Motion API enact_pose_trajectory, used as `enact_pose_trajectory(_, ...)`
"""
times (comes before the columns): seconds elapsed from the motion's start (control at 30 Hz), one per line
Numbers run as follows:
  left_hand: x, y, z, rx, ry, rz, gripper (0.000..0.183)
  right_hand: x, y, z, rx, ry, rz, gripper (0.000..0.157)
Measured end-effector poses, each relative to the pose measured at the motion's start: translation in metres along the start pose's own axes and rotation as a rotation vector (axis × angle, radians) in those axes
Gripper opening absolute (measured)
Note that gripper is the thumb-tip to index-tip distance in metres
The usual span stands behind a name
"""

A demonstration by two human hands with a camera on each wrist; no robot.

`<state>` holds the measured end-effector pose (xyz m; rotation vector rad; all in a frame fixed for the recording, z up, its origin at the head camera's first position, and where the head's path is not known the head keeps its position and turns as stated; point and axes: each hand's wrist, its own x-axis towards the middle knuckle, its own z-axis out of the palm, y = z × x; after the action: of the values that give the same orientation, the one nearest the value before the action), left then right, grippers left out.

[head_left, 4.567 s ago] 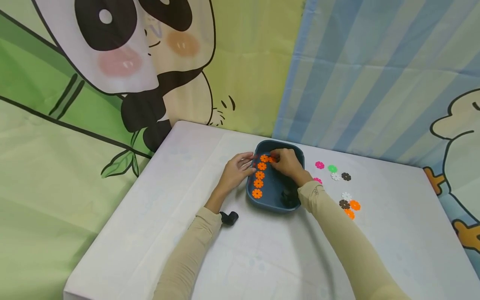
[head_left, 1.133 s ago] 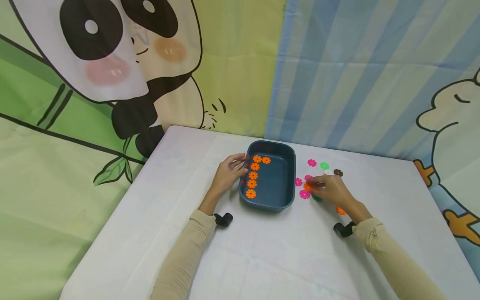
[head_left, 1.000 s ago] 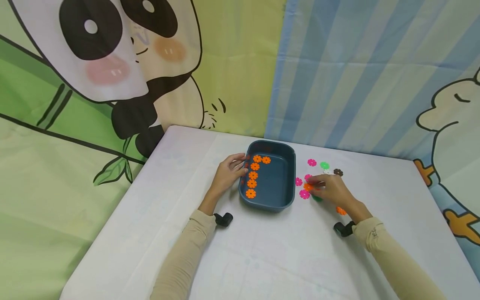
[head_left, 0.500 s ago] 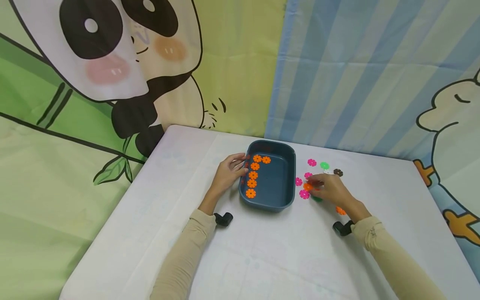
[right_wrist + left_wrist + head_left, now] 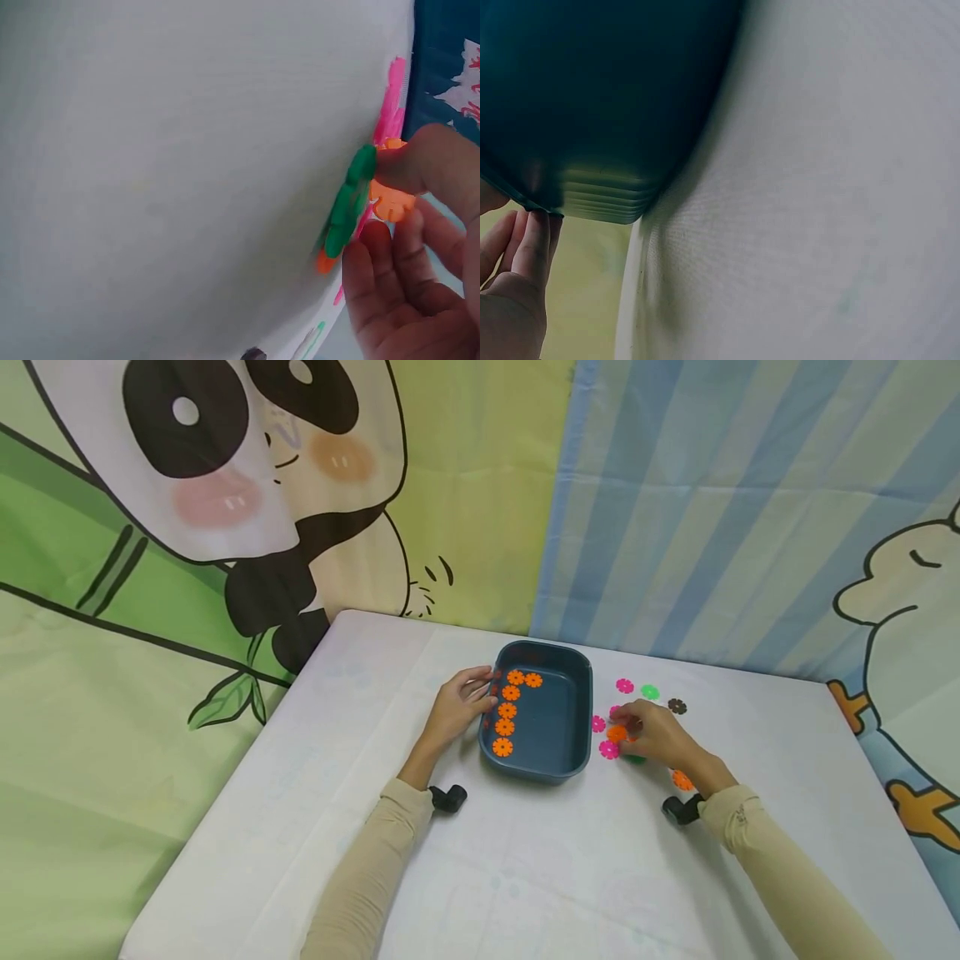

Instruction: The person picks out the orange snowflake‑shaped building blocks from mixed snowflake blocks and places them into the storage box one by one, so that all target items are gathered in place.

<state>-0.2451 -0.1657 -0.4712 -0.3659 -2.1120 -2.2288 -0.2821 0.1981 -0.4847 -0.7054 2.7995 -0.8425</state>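
A person's left hand (image 5: 452,710) touches the left side of a blue tray (image 5: 556,720) holding six orange flower-shaped discs (image 5: 507,711), while the right hand (image 5: 662,735) pinches another orange disc (image 5: 617,734) beside pink discs (image 5: 609,750) on the white surface (image 5: 540,868).

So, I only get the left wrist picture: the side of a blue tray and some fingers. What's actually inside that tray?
Observer: Inside the tray lie six orange flower pieces, five of them in a line and one beside its far end.
Visitor: Pretty! Is anything being held just now?
Observer: Yes. The right hand is outside the tray, pinching another orange piece.
Visitor: And are there other colours out there?
Observer: There are. Pink pieces lie on the table, just right of the tray in the head view.
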Motion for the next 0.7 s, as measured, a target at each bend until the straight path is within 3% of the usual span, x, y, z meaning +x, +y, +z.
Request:
enact_pose_trajectory(0.2,-0.0005,0.0000,-0.0002,-0.016,0.001,0.001,0.056,-0.0050,0.0015,0.0009,-0.041,0.046,-0.050,0.038)
enact_pose_trajectory(0.7,-0.0001,-0.0014,0.0004,-0.032,-0.002,0.004,0.056,-0.0060,0.0074,0.0000,-0.012,0.032,-0.099,0.049)
